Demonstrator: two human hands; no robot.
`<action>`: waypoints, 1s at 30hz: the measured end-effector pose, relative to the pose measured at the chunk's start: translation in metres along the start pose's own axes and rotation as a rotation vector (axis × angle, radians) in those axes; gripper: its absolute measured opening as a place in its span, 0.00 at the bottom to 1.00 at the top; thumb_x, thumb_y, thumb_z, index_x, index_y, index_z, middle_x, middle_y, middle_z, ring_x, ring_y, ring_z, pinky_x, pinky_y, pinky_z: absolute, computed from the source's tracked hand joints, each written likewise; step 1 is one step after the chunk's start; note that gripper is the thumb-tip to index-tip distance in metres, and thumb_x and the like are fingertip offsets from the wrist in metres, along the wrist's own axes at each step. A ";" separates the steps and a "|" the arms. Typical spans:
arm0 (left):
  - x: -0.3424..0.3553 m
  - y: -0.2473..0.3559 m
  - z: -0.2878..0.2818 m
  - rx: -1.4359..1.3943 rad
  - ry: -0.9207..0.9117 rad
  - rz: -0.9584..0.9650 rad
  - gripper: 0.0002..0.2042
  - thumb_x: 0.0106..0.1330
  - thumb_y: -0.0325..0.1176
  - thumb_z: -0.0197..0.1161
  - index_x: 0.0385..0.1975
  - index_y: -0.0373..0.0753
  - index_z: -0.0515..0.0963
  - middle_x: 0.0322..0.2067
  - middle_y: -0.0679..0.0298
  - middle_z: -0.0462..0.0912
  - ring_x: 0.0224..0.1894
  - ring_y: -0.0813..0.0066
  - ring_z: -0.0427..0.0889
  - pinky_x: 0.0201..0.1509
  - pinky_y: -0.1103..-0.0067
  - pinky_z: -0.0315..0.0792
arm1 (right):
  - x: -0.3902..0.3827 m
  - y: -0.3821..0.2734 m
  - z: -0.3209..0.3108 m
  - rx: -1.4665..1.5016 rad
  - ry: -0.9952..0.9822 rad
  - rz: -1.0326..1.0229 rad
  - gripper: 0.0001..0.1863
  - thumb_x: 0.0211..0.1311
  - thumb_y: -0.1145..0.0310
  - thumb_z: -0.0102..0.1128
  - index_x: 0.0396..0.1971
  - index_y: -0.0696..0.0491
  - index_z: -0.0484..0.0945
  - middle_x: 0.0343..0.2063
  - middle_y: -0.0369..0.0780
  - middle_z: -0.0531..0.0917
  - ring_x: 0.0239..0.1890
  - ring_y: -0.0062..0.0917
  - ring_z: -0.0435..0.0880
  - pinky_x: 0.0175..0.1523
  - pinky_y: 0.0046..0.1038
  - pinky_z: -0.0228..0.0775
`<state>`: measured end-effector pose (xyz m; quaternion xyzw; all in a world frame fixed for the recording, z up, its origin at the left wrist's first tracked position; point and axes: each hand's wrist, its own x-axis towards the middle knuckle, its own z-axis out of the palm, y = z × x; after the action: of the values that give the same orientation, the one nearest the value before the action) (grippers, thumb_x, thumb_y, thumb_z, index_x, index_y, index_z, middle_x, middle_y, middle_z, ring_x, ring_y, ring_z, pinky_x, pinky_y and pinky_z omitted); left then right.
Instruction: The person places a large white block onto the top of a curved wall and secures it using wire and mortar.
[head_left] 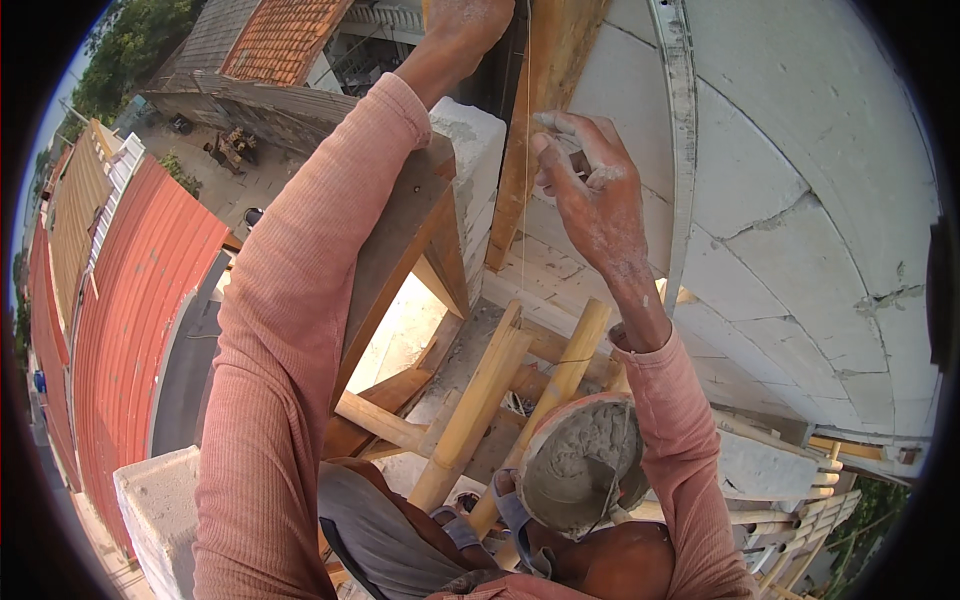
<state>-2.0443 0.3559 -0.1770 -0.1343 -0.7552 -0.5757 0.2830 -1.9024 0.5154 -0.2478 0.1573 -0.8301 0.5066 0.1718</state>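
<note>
Two hands are raised against a wall (800, 190) of pale blocks, high above the street. The left hand (465, 25) reaches up at the top edge of the view, beside a wooden post (540, 110) — how far its fingers are closed and what they grip cannot be told, since the frame cuts them off. The right hand (590, 190), dusted with grey mortar, is held up just beside the post with its fingers (565, 125) loosely curled, thumb and forefinger pinched at a thin string (527, 70) that hangs straight down in front of the post. Both arms wear a pink ribbed sleeve (270, 380).

Below the right forearm a round pan (580, 465) of grey mortar rests on bamboo poles (480, 400) that make up the scaffold, near the person's sandalled feet (505, 500). A grey block (160, 500) shows at the lower left, another white block (470, 150) stands on a wooden frame (400, 260) between the left arm and the post. A grey rail (680, 130) runs down the wall to the right of the right hand. Far below lie red metal roofs (130, 300) and a tiled roof (285, 35) — with a yard between them.
</note>
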 end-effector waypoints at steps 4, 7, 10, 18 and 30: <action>0.004 -0.010 0.002 -0.003 -0.011 0.004 0.17 0.78 0.39 0.49 0.44 0.31 0.79 0.33 0.59 0.84 0.35 0.71 0.81 0.40 0.73 0.73 | -0.002 -0.002 0.002 -0.016 -0.039 0.025 0.16 0.72 0.64 0.61 0.55 0.55 0.82 0.48 0.47 0.80 0.38 0.32 0.86 0.49 0.33 0.78; 0.003 -0.020 0.007 -0.120 0.024 -0.044 0.16 0.77 0.38 0.48 0.43 0.32 0.80 0.34 0.60 0.84 0.37 0.72 0.80 0.42 0.74 0.73 | -0.003 -0.004 0.001 -0.030 -0.070 0.067 0.17 0.72 0.64 0.61 0.55 0.55 0.81 0.49 0.47 0.80 0.40 0.33 0.86 0.50 0.34 0.77; 0.010 -0.027 0.005 -0.248 -0.010 -0.058 0.14 0.77 0.35 0.48 0.42 0.34 0.80 0.35 0.61 0.84 0.38 0.73 0.80 0.45 0.76 0.73 | -0.003 0.004 0.002 -0.032 -0.050 0.030 0.17 0.72 0.63 0.62 0.55 0.55 0.81 0.49 0.47 0.80 0.44 0.35 0.85 0.51 0.35 0.77; 0.014 -0.018 -0.003 -0.341 -0.267 -0.226 0.12 0.77 0.37 0.50 0.43 0.39 0.81 0.37 0.66 0.83 0.42 0.76 0.79 0.50 0.78 0.71 | -0.005 0.009 0.007 -0.052 -0.070 0.009 0.18 0.72 0.64 0.61 0.56 0.56 0.80 0.49 0.49 0.80 0.50 0.42 0.83 0.57 0.39 0.74; 0.011 -0.006 0.009 -0.048 -0.091 -0.374 0.17 0.77 0.42 0.51 0.46 0.36 0.82 0.42 0.55 0.84 0.48 0.66 0.78 0.53 0.69 0.70 | -0.005 0.014 0.015 -0.074 -0.113 0.049 0.18 0.73 0.63 0.60 0.56 0.57 0.79 0.50 0.50 0.80 0.52 0.43 0.83 0.59 0.41 0.74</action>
<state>-2.0586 0.3615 -0.1769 -0.0243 -0.7650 -0.6295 0.1336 -1.9057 0.5084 -0.2678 0.1587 -0.8603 0.4699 0.1176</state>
